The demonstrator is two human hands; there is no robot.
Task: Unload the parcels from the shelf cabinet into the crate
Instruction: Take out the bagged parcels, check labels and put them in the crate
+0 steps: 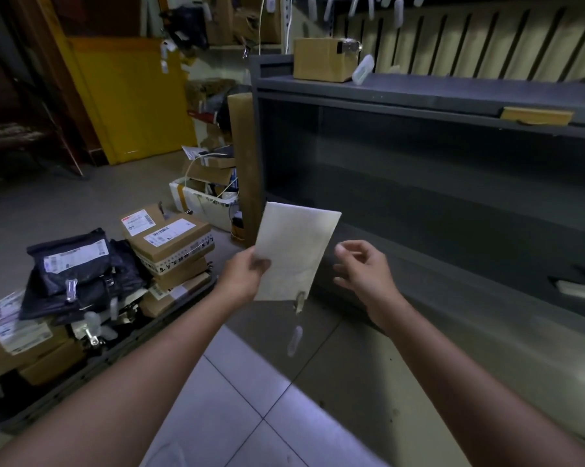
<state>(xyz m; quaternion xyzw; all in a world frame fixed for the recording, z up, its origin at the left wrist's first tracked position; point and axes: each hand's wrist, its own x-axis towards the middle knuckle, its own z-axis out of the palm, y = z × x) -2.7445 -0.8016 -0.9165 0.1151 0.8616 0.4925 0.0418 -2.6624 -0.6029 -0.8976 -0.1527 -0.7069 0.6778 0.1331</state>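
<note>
Between both hands, above pale glossy floor tiles (237,399): flat off-white paper parcel (294,251), upright and slightly tilted, pinched at its lower left edge by thumb and fingers of left hand (247,274). Just right of it, right hand (362,271), holding nothing, fingers (348,247) loosely curled and apart from the paper. Dangling below the parcel's lower corner, small clear tag (294,338). Beyond right fingers, dark grey metal shelf cabinet (419,92), brown cardboard box (321,59) on its top. Left of left fingers, on the floor, dark plastic crate (132,342) heaped with brown cardboard cartons (170,244) and black plastic mailer bags (72,261). White barcode labels (168,232) on these, print too blurred to read. Farther back, yellow door panel (129,96).
</note>
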